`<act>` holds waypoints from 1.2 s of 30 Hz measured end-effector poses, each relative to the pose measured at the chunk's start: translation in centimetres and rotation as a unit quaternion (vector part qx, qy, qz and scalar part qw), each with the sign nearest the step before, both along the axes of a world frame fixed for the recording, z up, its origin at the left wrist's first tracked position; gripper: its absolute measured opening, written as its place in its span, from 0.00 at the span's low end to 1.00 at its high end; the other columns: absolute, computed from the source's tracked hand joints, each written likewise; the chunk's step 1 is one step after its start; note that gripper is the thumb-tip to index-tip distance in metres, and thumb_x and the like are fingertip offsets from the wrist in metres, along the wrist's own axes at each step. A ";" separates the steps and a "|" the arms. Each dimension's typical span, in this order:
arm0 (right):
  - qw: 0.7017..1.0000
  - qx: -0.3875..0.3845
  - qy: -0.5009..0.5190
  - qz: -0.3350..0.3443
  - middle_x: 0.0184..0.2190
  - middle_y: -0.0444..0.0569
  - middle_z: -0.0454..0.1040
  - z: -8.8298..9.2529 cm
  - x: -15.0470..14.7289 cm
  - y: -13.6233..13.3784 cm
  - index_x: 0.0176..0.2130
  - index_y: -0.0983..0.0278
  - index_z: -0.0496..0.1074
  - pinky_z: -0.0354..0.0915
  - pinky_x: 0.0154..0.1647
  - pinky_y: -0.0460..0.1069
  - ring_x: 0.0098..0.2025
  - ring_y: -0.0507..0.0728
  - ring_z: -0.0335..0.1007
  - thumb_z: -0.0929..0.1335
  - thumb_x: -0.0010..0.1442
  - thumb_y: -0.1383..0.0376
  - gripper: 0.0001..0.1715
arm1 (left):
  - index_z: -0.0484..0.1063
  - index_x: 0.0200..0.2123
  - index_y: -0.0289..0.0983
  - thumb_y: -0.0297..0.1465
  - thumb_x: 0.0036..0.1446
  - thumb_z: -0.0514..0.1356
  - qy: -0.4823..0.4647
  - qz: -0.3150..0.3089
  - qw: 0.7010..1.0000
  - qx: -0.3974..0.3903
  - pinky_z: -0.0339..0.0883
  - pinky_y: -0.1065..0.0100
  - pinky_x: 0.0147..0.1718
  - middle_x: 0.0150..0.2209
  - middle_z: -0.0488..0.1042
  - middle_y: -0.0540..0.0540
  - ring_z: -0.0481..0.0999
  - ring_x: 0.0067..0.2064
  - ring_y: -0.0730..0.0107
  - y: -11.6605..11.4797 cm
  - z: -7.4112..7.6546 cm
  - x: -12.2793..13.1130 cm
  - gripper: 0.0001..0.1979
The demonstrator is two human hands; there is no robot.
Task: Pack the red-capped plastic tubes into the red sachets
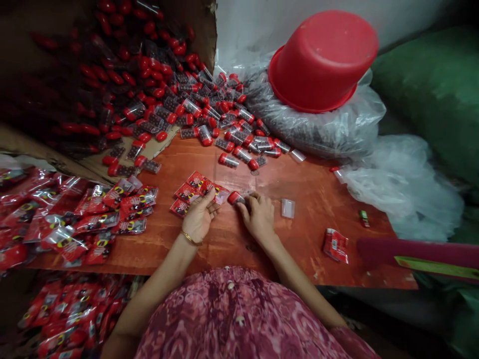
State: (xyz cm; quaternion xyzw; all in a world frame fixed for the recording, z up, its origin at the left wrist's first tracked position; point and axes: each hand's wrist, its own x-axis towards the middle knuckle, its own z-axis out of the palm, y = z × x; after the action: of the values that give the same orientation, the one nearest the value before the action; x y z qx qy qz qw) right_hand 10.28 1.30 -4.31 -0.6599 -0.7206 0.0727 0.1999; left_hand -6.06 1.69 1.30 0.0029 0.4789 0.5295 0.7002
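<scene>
My left hand point(199, 217), with a thin bangle at the wrist, is at the near edge of a small group of flat red printed packets point(186, 192). Its thumb is stretched out apart from the loosely bent fingers, and I see nothing gripped between them. Just right of it, my right hand point(260, 214) is closed on a small clear container with a red cap point(235, 198), which lies on its side with the cap to the left. The fingers hide most of the container's body. A small clear plastic piece point(288, 208) lies right of my right hand.
Red-capped containers point(194, 107) spill from a cardboard box point(215, 30) at the back left. Filled red packets point(97, 214) are heaped on the left. A red tub point(322, 60) rests upside down on a plastic bag point(318, 134). One red packet point(336, 245) lies right.
</scene>
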 end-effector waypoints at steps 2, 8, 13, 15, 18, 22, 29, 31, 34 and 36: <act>0.999 -0.016 0.051 0.003 0.38 0.56 0.71 0.2 -0.4 -0.1 0.35 0.66 0.69 0.58 0.38 0.54 0.38 0.60 0.63 0.64 0.58 0.56 0.15 | 0.69 0.24 0.34 0.27 0.48 0.64 -0.009 -0.003 1.000 -0.009 0.64 0.73 0.23 0.20 0.74 0.52 0.71 0.21 0.76 -0.1 0.2 -0.1 0.06; 0.910 -0.109 0.396 0.050 0.22 0.41 0.64 2.6 0.8 -1.1 0.31 0.63 0.64 0.57 0.24 0.46 0.23 0.50 0.58 0.66 0.54 0.57 0.12 | 0.69 0.24 0.35 0.28 0.48 0.64 -0.009 -0.030 0.999 -0.020 0.65 0.73 0.24 0.22 0.74 0.50 0.75 0.26 0.72 -0.1 0.1 -0.2 0.06; 0.880 -0.129 0.449 0.084 0.22 0.41 0.66 4.8 0.6 -1.6 0.29 0.63 0.68 0.56 0.23 0.44 0.23 0.49 0.58 0.69 0.50 0.62 0.08 | 0.70 0.24 0.34 0.31 0.41 0.68 0.009 -0.071 0.997 0.011 0.66 0.74 0.23 0.22 0.74 0.51 0.74 0.24 0.74 -0.1 -0.3 0.1 0.10; 0.877 -0.128 0.455 0.080 0.22 0.41 0.66 5.1 0.1 -1.5 0.29 0.64 0.69 0.56 0.23 0.44 0.23 0.48 0.58 0.69 0.49 0.62 0.07 | 0.70 0.23 0.34 0.33 0.38 0.69 0.031 -0.082 0.996 0.027 0.65 0.75 0.23 0.21 0.74 0.52 0.72 0.22 0.76 -0.1 -0.3 0.2 0.13; 0.869 -0.123 0.476 0.055 0.21 0.41 0.66 5.1 -0.5 -1.3 0.28 0.64 0.69 0.55 0.21 0.43 0.21 0.47 0.57 0.69 0.48 0.62 0.08 | 0.70 0.22 0.33 0.35 0.33 0.71 0.074 -0.080 0.993 0.041 0.64 0.76 0.22 0.21 0.73 0.52 0.71 0.21 0.78 -0.2 -0.2 0.2 0.16; 0.847 -0.174 0.501 0.035 0.19 0.39 0.64 5.0 -1.0 -1.2 0.28 0.64 0.68 0.54 0.18 0.43 0.18 0.46 0.55 0.70 0.47 0.59 0.12 | 0.71 0.22 0.33 0.38 0.30 0.72 0.085 -0.080 0.991 0.068 0.64 0.75 0.24 0.21 0.74 0.50 0.71 0.21 0.77 -0.2 -0.2 0.4 0.19; 0.829 -0.127 0.544 -0.006 0.19 0.38 0.64 5.0 -1.4 -1.3 0.30 0.63 0.68 0.55 0.15 0.43 0.16 0.46 0.55 0.71 0.46 0.56 0.15 | 0.72 0.21 0.33 0.38 0.32 0.71 0.115 -0.059 0.986 0.110 0.66 0.73 0.28 0.22 0.74 0.50 0.71 0.24 0.76 -0.4 -0.3 1.0 0.17; 0.824 -0.150 0.546 0.010 0.19 0.38 0.64 4.7 -1.6 -1.3 0.30 0.63 0.68 0.55 0.14 0.43 0.15 0.45 0.55 0.71 0.46 0.55 0.16 | 0.72 0.22 0.33 0.36 0.33 0.71 0.121 -0.033 0.983 0.136 0.65 0.73 0.30 0.23 0.74 0.51 0.71 0.26 0.77 -0.6 -0.5 1.3 0.15; 0.818 -0.168 0.550 0.018 0.18 0.38 0.63 4.0 -2.2 -1.3 0.31 0.64 0.68 0.55 0.13 0.43 0.15 0.45 0.54 0.70 0.48 0.54 0.17 | 0.71 0.23 0.34 0.33 0.33 0.71 0.122 -0.010 0.981 0.149 0.65 0.74 0.31 0.23 0.73 0.53 0.70 0.27 0.77 -0.9 -0.8 2.0 0.14; 0.821 -0.138 0.554 0.002 0.19 0.39 0.65 3.7 -2.7 -1.2 0.32 0.64 0.68 0.56 0.15 0.42 0.16 0.45 0.55 0.70 0.49 0.55 0.16 | 0.72 0.23 0.34 0.33 0.34 0.71 0.111 -0.011 0.983 0.146 0.65 0.73 0.31 0.23 0.73 0.53 0.70 0.27 0.77 -1.0 -1.0 2.4 0.13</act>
State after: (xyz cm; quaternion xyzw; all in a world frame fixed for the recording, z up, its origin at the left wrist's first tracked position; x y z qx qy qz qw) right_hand 7.59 0.13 -0.64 -0.5274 -0.4718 0.5254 0.4724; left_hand -3.68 0.67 0.27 0.1696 0.4712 0.5827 0.6401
